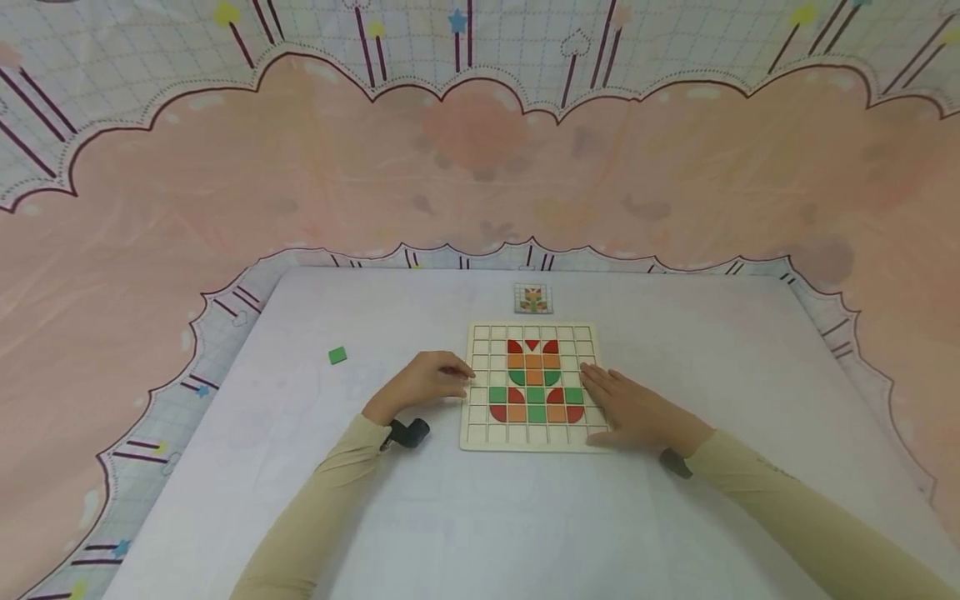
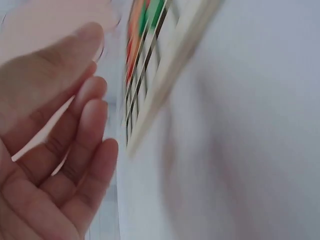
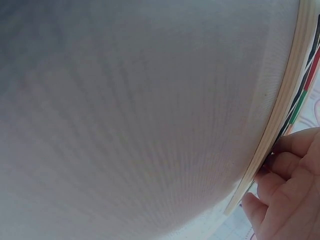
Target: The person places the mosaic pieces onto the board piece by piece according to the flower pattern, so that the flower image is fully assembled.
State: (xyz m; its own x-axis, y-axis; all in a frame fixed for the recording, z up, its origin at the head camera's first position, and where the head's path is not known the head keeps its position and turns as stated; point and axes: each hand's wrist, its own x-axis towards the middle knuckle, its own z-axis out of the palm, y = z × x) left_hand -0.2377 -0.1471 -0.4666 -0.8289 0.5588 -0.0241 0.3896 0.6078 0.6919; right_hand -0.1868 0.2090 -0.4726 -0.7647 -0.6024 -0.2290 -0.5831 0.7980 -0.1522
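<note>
A square wooden grid board point(image 1: 480, 435) lies on the table, bearing red, orange and green pieces that form a flower-like pattern. At its left edge is my left hand point(image 1: 426, 385), fingers loosely bent with nothing between them. The left wrist view shows that hand point(image 2: 65, 135) beside the board's rim point(image 2: 165, 82), thumb apart from the fingers. My right hand point(image 1: 641, 410) rests along the board's right edge, fingers extended and thumb spread toward the near corner. In the right wrist view, its fingers point(image 3: 285, 162) are right at the wooden rim point(image 3: 274, 117).
A single green square tile point(image 1: 337, 356) lies on the table to the left of the board. Behind the board is a small pattern card point(image 1: 533, 298) with a similar flower design. A patterned pink cloth point(image 1: 375, 183) hangs beyond the white tabletop point(image 1: 487, 525).
</note>
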